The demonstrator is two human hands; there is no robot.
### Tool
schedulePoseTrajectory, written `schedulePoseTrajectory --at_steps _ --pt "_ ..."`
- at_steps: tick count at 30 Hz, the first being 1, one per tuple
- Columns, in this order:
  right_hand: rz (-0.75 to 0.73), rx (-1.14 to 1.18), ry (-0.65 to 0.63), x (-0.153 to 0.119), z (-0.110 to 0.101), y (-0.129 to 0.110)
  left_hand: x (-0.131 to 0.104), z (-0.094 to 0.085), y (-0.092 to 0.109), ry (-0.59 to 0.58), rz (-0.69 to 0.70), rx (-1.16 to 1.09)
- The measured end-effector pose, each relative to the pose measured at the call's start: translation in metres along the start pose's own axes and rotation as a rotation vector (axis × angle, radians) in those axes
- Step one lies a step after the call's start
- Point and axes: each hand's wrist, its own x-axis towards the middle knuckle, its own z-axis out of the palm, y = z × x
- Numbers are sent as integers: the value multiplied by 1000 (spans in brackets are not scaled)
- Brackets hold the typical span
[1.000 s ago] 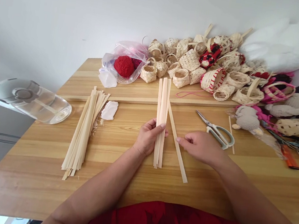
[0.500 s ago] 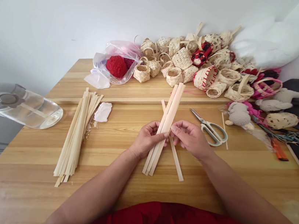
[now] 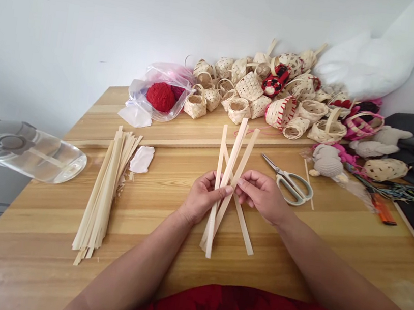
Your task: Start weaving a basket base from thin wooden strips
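Several pale wooden strips (image 3: pixel 211 227) stand fanned out between my two hands over the middle of the table. My left hand (image 3: pixel 205 196) pinches them about midway, its thumb across the front and its fingers behind. On their right side, my right hand (image 3: pixel 257 193) holds the edge of one strip between thumb and fingers. Another strip (image 3: pixel 245 229) slants behind the held ones, its lower end pointing down to the right. Scissors (image 3: pixel 291 182) with pale handles lie just beyond my right hand.
Strips in a pile (image 3: pixel 98 201) and a clear bottle (image 3: pixel 45 153) lie left. At the back are bagged red yarn (image 3: pixel 160 97) and many small woven baskets (image 3: pixel 239 109). A crocheted grey figure (image 3: pixel 326 160) and an orange lighter (image 3: pixel 384 209) are at right.
The held strips, close together before, have spread into a fan. One now stands nearly upright at the left, and another leans right at the top. My hands have barely moved.
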Motion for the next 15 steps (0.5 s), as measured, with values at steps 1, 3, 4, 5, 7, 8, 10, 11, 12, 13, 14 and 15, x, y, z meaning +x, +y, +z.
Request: schedulePoseTrajectory --at_steps 1,3,4,5,7,8,10,11,12,13,14,15 --pt "-1 -10 0 -1 0 -1 0 0 -1 -17 7 20" --pt "21 -9 1 -2 1 -1 1 0 -2 -37 8 45" --pt "36 4 -2 -2 2 -1 1 0 -3 -40 7 48" --pt "50 26 -11 -2 2 -1 1 0 -3 -40 11 44" --pt "74 86 -29 -2 2 0 1 -1 -2 -46 19 26" --pt "85 119 -37 -2 3 1 1 -1 -2 -52 19 15" --pt "112 184 -45 -1 3 2 1 -1 -1 -62 13 -5" --pt "127 217 -47 0 3 3 1 -1 -1 -64 10 -11" --pt "142 251 -49 0 2 3 1 -1 0 -64 9 -15" --pt "158 282 -53 1 2 4 1 -1 0 -61 12 -18" --pt "176 311 -59 1 2 5 1 -1 0 -58 15 -20" --pt "193 333 -66 1 2 5 1 -1 -1 -55 22 -22"
